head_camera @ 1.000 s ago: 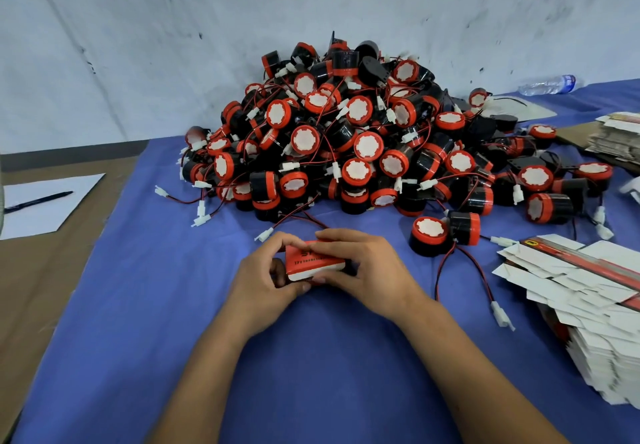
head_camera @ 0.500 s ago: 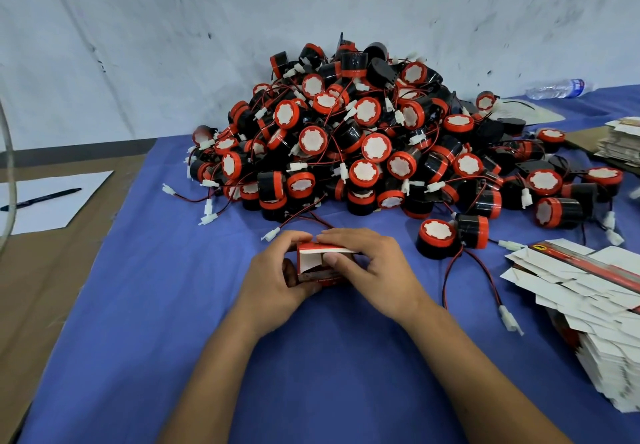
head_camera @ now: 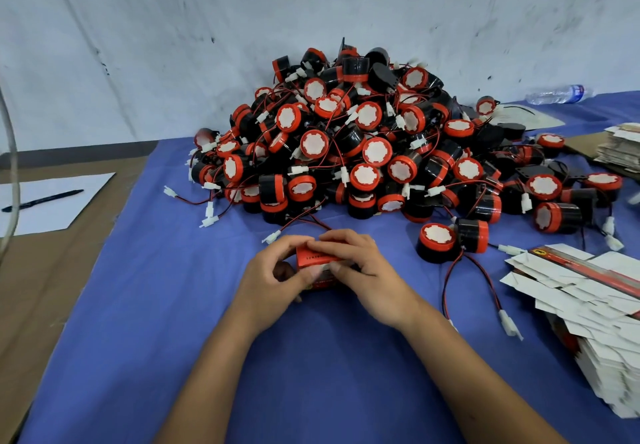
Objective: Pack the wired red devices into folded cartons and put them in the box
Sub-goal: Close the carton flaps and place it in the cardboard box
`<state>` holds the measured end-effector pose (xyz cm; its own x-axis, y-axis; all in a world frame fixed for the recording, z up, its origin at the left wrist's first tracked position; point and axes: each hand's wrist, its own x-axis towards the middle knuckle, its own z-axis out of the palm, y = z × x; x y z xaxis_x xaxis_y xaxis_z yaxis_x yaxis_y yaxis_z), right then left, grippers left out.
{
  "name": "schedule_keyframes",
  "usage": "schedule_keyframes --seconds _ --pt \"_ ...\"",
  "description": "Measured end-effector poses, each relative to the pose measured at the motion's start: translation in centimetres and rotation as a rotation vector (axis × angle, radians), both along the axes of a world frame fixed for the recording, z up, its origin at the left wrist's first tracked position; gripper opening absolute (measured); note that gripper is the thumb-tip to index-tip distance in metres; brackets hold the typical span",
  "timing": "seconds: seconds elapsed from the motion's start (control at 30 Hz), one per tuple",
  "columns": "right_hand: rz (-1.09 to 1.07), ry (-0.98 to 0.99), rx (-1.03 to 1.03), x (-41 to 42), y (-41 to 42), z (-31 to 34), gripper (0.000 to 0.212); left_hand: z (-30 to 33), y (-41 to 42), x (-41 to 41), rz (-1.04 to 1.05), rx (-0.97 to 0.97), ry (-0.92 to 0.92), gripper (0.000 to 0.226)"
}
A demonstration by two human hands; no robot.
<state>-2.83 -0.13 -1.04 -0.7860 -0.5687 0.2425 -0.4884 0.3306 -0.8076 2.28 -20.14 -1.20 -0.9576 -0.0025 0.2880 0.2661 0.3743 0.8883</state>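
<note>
We see both hands, left hand (head_camera: 273,275) and right hand (head_camera: 363,270), gripping one red carton (head_camera: 317,259); huge device pile (head_camera: 363,146) left unpacked, box not visible.

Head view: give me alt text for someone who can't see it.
Both hands, left hand and right hand, grip a small red carton on a blue cloth. Behind it rises a pile of wired red devices; flat cartons are stacked at right.
</note>
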Motion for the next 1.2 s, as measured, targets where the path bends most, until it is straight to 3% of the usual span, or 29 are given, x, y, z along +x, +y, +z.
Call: schedule_keyframes --seconds 0.13,0.27,0.33,0.43,0.53,0.6,0.67,0.8,0.93,1.03,1.13,1.2 --pt "-0.067 0.096 -0.046 0.5 -0.2 0.1 0.037 0.2 0.2 0.1 0.022 0.066 -0.059 0.029" --pt "-0.132 -0.168 -0.396 0.8 -0.3 0.2 0.018 0.1 -0.1 0.1 0.008 0.059 -0.086 0.033" --pt "-0.136 -0.204 -0.411 0.5 0.0 0.3 0.020 0.1 0.0 0.1 -0.013 0.037 -0.084 0.035" --pt "-0.110 -0.163 -0.352 0.6 0.4 0.5 0.017 0.1 0.3 0.2 -0.033 -0.076 -0.050 0.035" --pt "-0.120 -0.017 -0.227 0.6 0.9 0.1 0.004 0.5 0.1 0.5 0.084 -0.511 0.120 0.035" --pt "-0.112 0.151 -0.136 0.6 1.4 -0.2 0.005 0.3 0.4 0.7 0.102 -0.678 0.244 0.039" --pt "-0.087 0.313 -0.082 0.8 1.6 -0.5 0.012 -0.2 0.9 1.0 0.067 -0.663 0.206 0.049" --pt "-0.140 0.426 0.003 1.1 1.4 0.2 0.011 -1.3 1.7 2.0 0.048 -0.704 0.132 0.071" --pt "-0.090 0.483 0.070 1.3 0.6 1.6 0.016 -0.3 0.8 1.0 0.050 -0.857 0.111 0.066" --pt "-0.102 0.488 0.120 2.3 0.1 2.3 0.028 0.9 1.1 1.2 0.038 -0.746 0.103 0.065" --pt "-0.116 0.482 0.169 3.8 1.6 3.4 0.025 0.6 3.8 3.1 0.189 -0.662 0.234 0.060" --pt "-0.202 0.499 0.075 5.3 4.1 5.0 0.021 1.5 6.1 4.0 0.264 -0.480 0.297 0.051"
